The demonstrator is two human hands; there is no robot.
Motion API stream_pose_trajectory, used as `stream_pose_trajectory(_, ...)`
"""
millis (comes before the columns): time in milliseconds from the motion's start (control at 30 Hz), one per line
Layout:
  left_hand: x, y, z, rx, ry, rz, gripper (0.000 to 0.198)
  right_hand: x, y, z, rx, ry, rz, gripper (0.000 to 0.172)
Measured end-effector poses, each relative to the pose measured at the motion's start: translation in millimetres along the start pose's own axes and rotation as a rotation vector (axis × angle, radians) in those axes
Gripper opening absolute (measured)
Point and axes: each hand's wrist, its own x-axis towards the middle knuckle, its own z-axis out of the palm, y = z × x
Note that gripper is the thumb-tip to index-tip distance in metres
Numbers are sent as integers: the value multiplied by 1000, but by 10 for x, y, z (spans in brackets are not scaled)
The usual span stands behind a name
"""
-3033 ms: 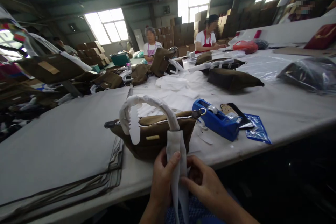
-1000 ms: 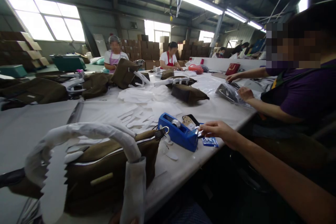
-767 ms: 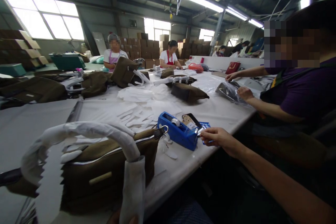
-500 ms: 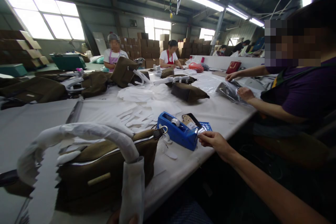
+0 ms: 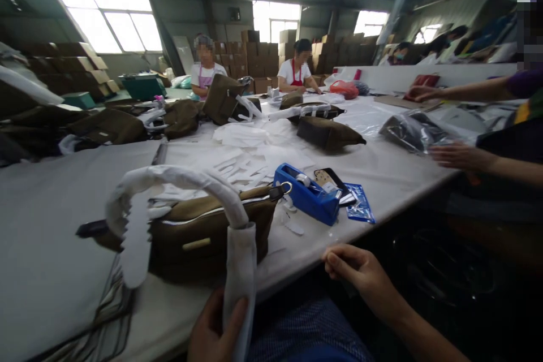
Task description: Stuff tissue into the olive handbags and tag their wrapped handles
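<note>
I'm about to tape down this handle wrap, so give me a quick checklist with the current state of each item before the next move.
1. Left hand pinching the white wrap end: ok.
2. Wrap covering the handle of the brown bag: ok.
3. Tape piece in right hand: cannot tell.
4. Blue tape dispenser beside the bag: ok.
5. Bag sitting fully on the table: ok.

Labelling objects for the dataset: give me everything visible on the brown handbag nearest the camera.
The olive-brown fabric handbag stands upright near the front edge of the grey-white table. Its silver zip is closed, with a ring puller at the right end and a small pale metal tag on the front. The arched handle is wrapped in white foam paper, one zigzag-edged strip hanging free. The left hand pinches the wrap's hanging end.
</note>
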Motion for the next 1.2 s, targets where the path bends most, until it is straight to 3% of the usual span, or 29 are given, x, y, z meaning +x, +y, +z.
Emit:
stream_pose_trajectory(200,-105,62,0,-109,-116,58,46,-166,-219,808,-53,-361,-135,31)
stream_pose_trajectory(300,-139,70,-32,-111,-138,104,40,-125,-241,1087,-81,-398,-164,30)
stream_pose_trajectory(400,-171,75,-63,-49,-124,170,34,-51,-260,1226,-120,-375,-150,28)
stream_pose_trajectory(667,-219,30,-130,58,-76,243,27,13,-385,1252,-468,-378,-193,21)
stream_pose_trajectory(800,-214,10,-130,28,-100,231,26,-14,-403,1227,-714,-304,-289,22)
stream_pose_trajectory(900,-208,25,-124,-34,-118,187,29,9,-419,1171,-850,-239,-305,29)
stream_pose_trajectory(967,-220,45,-120,-93,-131,141,33,68,-394,1119,-912,-195,-238,44)
stream_pose_trajectory(1033,-244,64,-107,-181,-151,71,37,145,-308,1078,-813,-247,-135,55)
stream_pose_trajectory(1133,-281,78,-62,-353,-197,-47,43,239,-86,1070,-280,-500,44,58)
stream_pose_trajectory(1200,-290,73,-24,-452,-229,-102,46,263,52,1081,-24,-571,117,63)
